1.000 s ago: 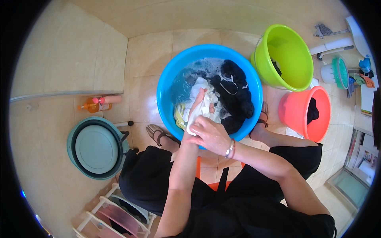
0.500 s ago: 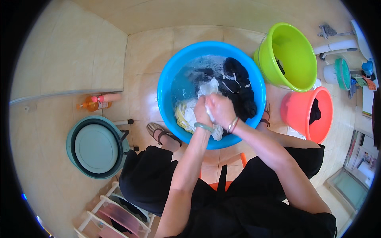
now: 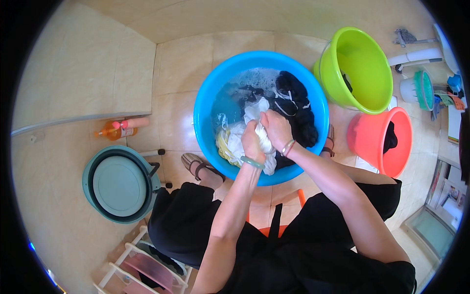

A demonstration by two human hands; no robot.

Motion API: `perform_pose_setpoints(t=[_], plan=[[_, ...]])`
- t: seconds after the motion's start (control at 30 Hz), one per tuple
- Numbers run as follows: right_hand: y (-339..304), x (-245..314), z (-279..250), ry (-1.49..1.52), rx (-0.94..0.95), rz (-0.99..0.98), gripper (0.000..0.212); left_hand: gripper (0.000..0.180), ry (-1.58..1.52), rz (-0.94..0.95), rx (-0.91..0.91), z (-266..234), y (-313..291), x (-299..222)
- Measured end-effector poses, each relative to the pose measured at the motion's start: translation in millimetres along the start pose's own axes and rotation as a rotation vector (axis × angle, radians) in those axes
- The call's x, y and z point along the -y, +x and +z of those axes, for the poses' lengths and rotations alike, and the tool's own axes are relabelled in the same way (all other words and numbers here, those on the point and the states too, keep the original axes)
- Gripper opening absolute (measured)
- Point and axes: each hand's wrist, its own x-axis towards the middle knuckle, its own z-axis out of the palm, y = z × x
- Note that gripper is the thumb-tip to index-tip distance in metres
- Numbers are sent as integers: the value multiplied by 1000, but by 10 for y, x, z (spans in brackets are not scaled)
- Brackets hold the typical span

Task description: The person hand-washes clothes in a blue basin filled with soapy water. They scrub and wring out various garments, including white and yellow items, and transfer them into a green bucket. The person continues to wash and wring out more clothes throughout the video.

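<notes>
A big blue basin stands on the tiled floor between my feet, holding soapy water, dark clothes and pale laundry. My left hand, with a green bangle at the wrist, and my right hand, with thin bracelets, both clutch a bunched white garment over the basin's near side. The fists press together on the cloth. A yellowish piece lies in the water just left of my left hand.
A lime-green basin and a coral-red basin, each with dark cloth inside, stand to the right. A teal folded tub and an orange bottle are on the left. A white rack sits at lower left.
Both hands moved with the white garment from the basin's near rim further in over the water, and now grip it closer together.
</notes>
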Motion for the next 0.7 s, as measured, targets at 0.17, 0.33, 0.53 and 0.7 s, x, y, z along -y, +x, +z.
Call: perform_pose_setpoints(t=[0.17,0.33,0.53,0.7], plan=[[-577,825,-304,193,73,-238,20,25,-132,-195,324,-284,144,-244],[-138,400,-58,106,116,-187,23,21,-150,-42,260,-370,135,-49],[30,-102,43,-62,114,157,30,20,-16,-38,79,-128,25,117],[-320,427,-114,209,40,23,15,23,-273,-211,365,-315,270,32]])
